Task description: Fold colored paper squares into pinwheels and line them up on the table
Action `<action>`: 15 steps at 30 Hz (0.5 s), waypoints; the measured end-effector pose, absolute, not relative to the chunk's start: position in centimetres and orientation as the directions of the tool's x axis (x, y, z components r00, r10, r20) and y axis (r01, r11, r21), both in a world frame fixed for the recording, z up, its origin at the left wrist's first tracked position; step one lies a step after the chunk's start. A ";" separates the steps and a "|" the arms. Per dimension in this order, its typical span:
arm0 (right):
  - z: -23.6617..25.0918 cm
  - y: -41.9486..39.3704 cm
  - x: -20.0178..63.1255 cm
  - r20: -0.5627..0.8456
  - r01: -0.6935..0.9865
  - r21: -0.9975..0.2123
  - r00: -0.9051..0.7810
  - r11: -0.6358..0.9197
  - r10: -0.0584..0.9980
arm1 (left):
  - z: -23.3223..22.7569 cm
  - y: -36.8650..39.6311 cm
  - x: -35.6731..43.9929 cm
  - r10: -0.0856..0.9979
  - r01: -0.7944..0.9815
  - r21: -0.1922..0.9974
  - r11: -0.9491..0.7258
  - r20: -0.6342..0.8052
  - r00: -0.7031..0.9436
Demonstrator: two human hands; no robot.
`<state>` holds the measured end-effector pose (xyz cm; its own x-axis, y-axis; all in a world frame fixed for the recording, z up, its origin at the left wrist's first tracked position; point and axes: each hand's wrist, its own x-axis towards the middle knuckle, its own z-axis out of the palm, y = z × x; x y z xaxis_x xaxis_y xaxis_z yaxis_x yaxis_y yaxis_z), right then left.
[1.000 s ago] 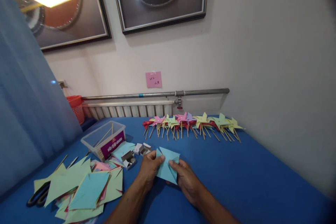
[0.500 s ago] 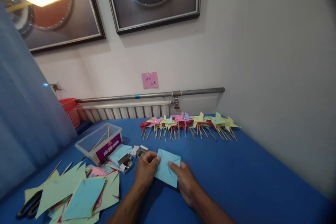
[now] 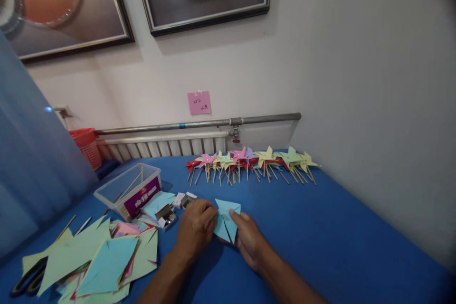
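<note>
A light blue paper square (image 3: 225, 221) with cut flaps sits between my two hands just above the blue table (image 3: 320, 237). My left hand (image 3: 194, 229) pinches its left side with fingers curled over the paper's centre. On the right, my right hand (image 3: 248, 237) grips the paper's lower edge between thumb and fingers. The paper's corners are folded inward, so it looks narrower and pointed at the bottom.
A row of finished paper pinwheels (image 3: 249, 161) on sticks lies at the table's far edge. A clear plastic box (image 3: 128, 190) with sticks, small open boxes (image 3: 166, 216), a pile of coloured paper (image 3: 92, 256) and scissors (image 3: 24, 282) lie to the left.
The paper's corners have been folded toward its middle; it went from a wide square to a narrower folded shape. Both hands stayed on it and the view shifted slightly.
</note>
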<state>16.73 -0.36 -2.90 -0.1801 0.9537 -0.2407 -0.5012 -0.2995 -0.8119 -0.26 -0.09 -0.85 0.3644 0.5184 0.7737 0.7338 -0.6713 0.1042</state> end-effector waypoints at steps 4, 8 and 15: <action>-2.8 -0.4 16.7 -0.235 -0.505 -0.811 -0.180 -0.294 0.955 | -1.0 0.1 -0.5 0.481 0.764 -0.034 -0.644 0.759 0.439; -2.7 -0.5 16.9 -0.217 -0.483 -0.823 -0.219 -0.299 0.951 | -0.9 0.2 -0.7 0.454 0.769 -0.159 -0.620 0.726 0.516; -2.5 -0.5 16.8 -0.209 -0.431 -0.857 -0.211 -0.283 0.955 | -0.3 0.1 -0.8 0.451 0.746 -0.272 -0.608 0.655 0.606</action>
